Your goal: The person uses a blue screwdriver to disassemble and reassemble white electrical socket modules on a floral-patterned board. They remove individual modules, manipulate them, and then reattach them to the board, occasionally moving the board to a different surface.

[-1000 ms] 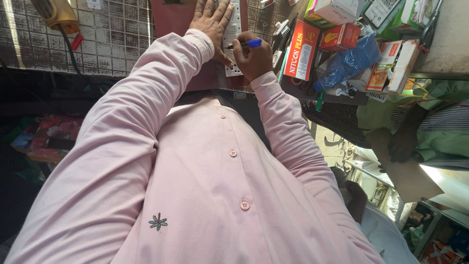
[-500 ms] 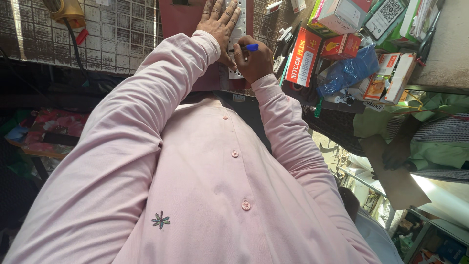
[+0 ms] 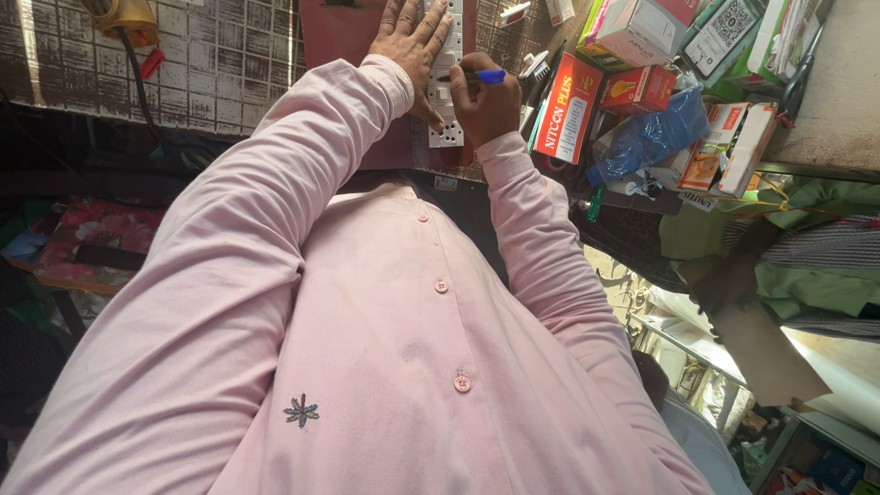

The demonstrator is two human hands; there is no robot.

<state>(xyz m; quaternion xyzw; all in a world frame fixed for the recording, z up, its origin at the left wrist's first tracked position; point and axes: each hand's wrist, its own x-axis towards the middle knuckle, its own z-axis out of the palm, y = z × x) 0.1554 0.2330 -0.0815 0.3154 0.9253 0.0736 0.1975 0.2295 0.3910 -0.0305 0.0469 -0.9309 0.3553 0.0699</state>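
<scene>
My left hand (image 3: 412, 41) lies flat, fingers spread, on a white switch plate (image 3: 446, 133) that rests on a dark red board (image 3: 335, 37). Just to its right, my right hand (image 3: 486, 105) is closed around a blue-handled tool (image 3: 490, 77), maybe a pen or a small screwdriver. The tool's tip points left at the plate beside my left fingers. My pink shirt sleeves and chest fill the lower view and hide the near edge of the board.
A red carton (image 3: 568, 105), a blue plastic bag (image 3: 651, 137) and several small boxes (image 3: 642, 27) crowd the right side. The board sits on a tiled surface (image 3: 211, 64), with a yellow tool (image 3: 124, 14) at the top left. Green cloth (image 3: 807, 247) lies far right.
Both hands stay on the switch plate. My right hand with the blue tool has shifted only slightly; the view has drifted a little.
</scene>
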